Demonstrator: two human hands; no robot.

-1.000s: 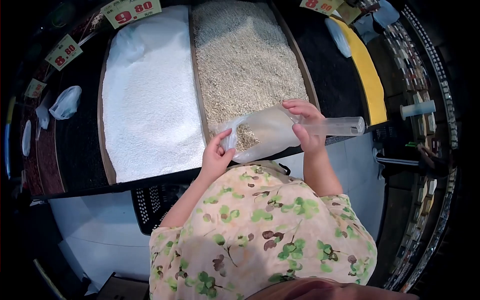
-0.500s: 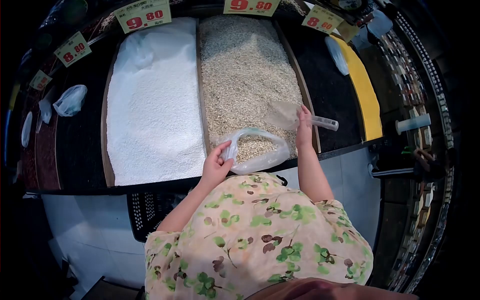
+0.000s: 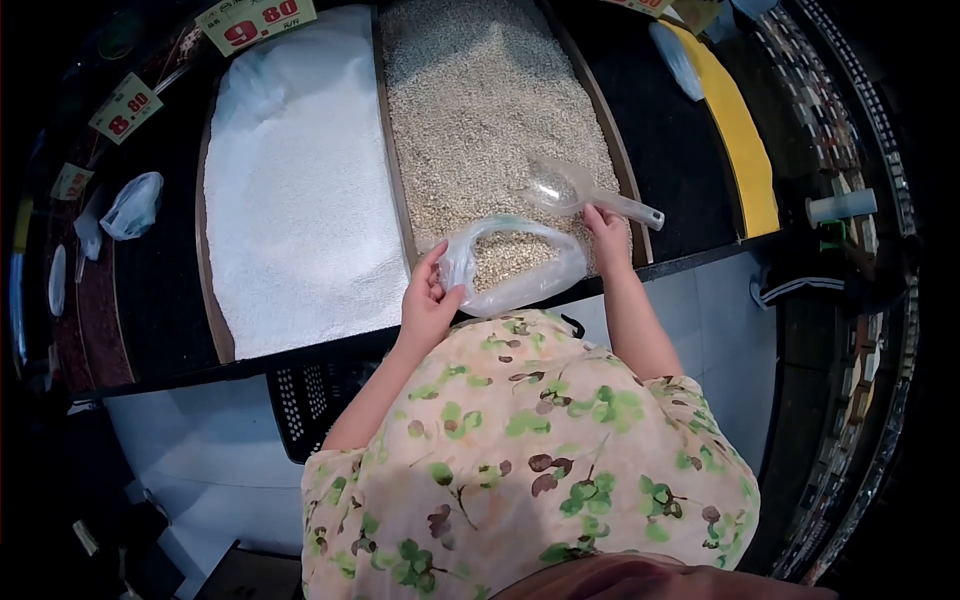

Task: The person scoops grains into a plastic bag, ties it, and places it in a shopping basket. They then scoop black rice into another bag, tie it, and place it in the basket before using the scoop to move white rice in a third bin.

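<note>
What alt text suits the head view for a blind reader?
Seen from above, a person's left hand holds open a clear plastic bag part-filled with beige grain at the front of a shop's beige grain bin, while the right hand grips a clear scoop lying in it. A white grain bin sits alongside.

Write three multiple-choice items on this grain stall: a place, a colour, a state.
1. Where is the scoop? A in the yellow bin; B on the tan grain; C on the floor.
2. What colour fills the bin left of the tan grain? A white; B yellow; C red.
3. The bag is: A tied shut; B empty; C open, part filled.
B: the right hand holds it there. A: white grains fill it. C: the left hand holds its mouth open, grain inside.
</note>
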